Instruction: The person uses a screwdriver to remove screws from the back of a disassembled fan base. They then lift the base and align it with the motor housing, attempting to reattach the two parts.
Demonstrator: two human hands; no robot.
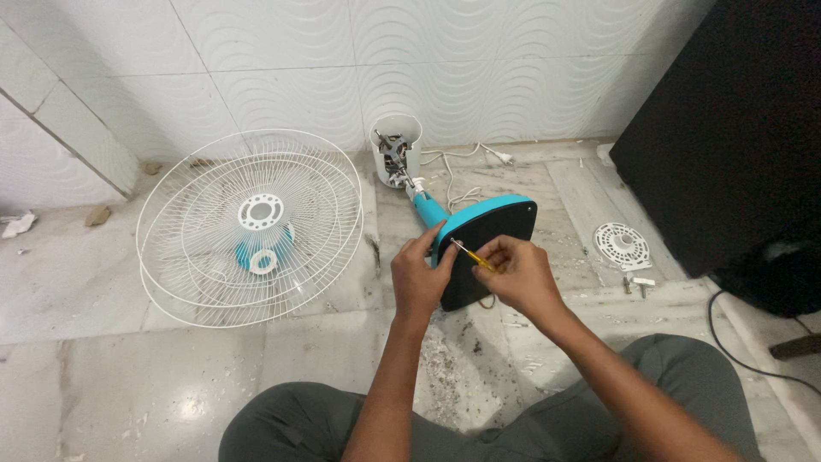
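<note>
I have the fan base [487, 248] tipped up on edge on the floor [128, 376] just in front of my knees, its black underside facing me and the blue rim on top. The base is my landmark. The fan looks well stripped already: beyond the base, at the far end of the blue neck, the motor [395, 154] sits bare against its white cover by the wall. Left of the base the two white guards [248, 227] lie stacked with the blue blade under them. Right of the base lie a round white plate [622, 244] and some small loose parts [637, 285]. What is left, as I judge it, is the base itself, which seems closed.

My left hand [419, 278] is curled around the base's left edge, fingers wrapped on the rim, steadying it. My right hand [517, 274] is pinched narrow on a thin yellow screwdriver [472, 257], whose tip points up-left against the black underside near my left fingers. A white cord [453, 175] trails behind the base toward the wall.
</note>
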